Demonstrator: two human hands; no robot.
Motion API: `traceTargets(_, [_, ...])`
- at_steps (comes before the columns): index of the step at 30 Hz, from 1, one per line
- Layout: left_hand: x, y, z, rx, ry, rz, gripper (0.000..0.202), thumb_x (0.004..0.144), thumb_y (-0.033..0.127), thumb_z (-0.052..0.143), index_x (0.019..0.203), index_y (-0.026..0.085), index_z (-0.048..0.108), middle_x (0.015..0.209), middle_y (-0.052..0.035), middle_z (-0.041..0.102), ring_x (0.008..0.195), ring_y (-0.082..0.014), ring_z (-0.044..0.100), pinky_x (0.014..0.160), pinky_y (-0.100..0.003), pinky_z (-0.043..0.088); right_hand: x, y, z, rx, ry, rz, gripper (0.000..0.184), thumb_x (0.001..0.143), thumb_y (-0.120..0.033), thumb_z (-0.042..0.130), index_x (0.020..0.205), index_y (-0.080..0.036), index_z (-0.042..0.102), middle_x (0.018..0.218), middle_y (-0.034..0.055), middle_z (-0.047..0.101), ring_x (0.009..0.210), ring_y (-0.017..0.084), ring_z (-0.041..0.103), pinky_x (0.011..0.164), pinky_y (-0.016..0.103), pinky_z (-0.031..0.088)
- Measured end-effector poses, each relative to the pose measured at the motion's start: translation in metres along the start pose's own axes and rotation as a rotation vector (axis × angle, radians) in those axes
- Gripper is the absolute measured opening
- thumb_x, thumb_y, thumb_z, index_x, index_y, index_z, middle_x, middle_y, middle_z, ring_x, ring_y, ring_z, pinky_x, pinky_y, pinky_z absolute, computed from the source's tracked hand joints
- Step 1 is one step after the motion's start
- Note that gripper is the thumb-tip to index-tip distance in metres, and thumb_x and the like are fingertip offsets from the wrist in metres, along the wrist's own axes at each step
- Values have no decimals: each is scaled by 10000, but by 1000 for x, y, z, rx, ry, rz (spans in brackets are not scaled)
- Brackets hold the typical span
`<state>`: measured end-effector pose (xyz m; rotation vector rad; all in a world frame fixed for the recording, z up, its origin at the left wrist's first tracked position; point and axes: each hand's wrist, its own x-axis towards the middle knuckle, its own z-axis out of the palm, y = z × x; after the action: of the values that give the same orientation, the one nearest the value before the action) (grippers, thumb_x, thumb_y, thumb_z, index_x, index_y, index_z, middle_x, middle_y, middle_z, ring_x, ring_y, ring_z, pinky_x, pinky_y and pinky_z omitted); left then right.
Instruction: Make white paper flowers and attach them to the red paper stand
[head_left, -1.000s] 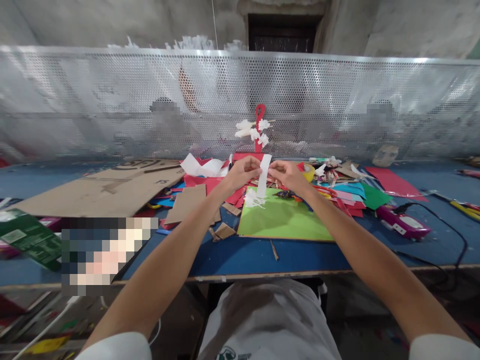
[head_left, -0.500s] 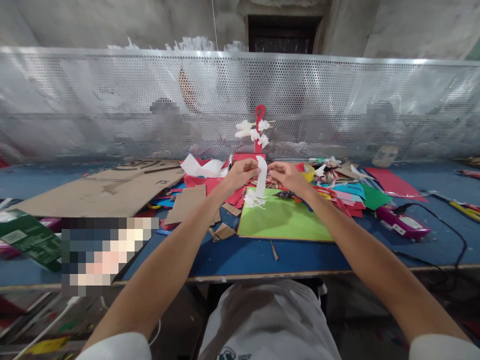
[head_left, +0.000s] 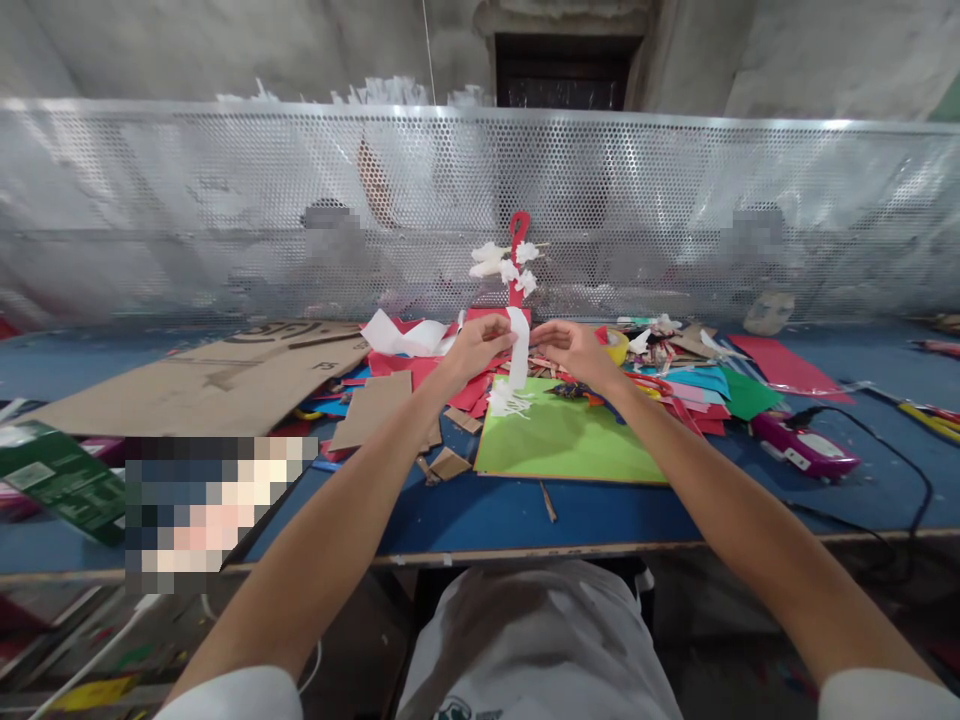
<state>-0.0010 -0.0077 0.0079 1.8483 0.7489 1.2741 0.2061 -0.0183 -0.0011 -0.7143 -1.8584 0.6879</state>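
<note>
White paper strip [head_left: 519, 350] hangs slightly bowed near the lime sheet's [head_left: 577, 445] eleven o'clock edge; left hand [head_left: 486, 345] pinches it from nine o'clock; right hand [head_left: 574, 350] curls loosely at three o'clock, any hold impossible to tell; a light pinch should avoid creases

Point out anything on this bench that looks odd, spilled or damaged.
No spill shows. The oddest bit is a lone brown sliver near the front edge of the bench, apart from the cardboard scraps beside the lime sheet. The white strip in the left hand is slightly curved.
</note>
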Motion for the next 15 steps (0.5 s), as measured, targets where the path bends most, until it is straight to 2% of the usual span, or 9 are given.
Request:
traceTargets(2, [0, 0, 0, 5, -1, -2, 210, 749, 318, 691, 785, 155, 564, 728, 4, 558, 630, -92, 496, 620, -246, 410, 1, 2, 0, 15, -1, -2, 217, 769, -162, 656, 980, -185, 699, 995, 72, 727, 896, 182, 691, 866, 347, 561])
traceTargets(6, [0, 0, 0, 22, 9, -1, 202, 752, 314, 686, 778, 157, 561, 711, 9, 543, 622, -89, 482, 608, -243, 396, 0, 3, 0, 70, -15, 33, 205, 762, -203, 686, 966, -193, 697, 987, 66, 730, 884, 177, 693, 870, 350, 568])
traceTargets(9, [0, -2, -1, 11, -3, 2, 209, 758, 319, 688, 780, 159, 555, 708, 11, 543, 618, -90, 484, 606, -246, 392, -1, -2, 1, 73, 19, 87, 187, 795, -367, 703, 851, -189, 692, 856, 56, 732, 764, 164, 688, 758, 305, 581])
traceTargets(13, [0, -3, -1, -1, -5, 3, 213, 767, 322, 693, 787, 162, 553, 717, 5, 561, 628, -93, 501, 621, -250, 399, -3, -11, 0, -28, 57, 154, 586, 887, -637, 490, 559, -168, 612, 547, 51, 629, 474, 116, 573, 487, 233, 484])
traceTargets(15, [-1, -2, -1, -7, -11, 1, 209, 772, 317, 690, 781, 162, 549, 717, 4, 562, 630, -91, 501, 632, -250, 404, -3, -13, -1, -35, 62, 155, 629, 878, -685, 457, 559, -166, 610, 514, 45, 608, 441, 106, 547, 457, 223, 453])
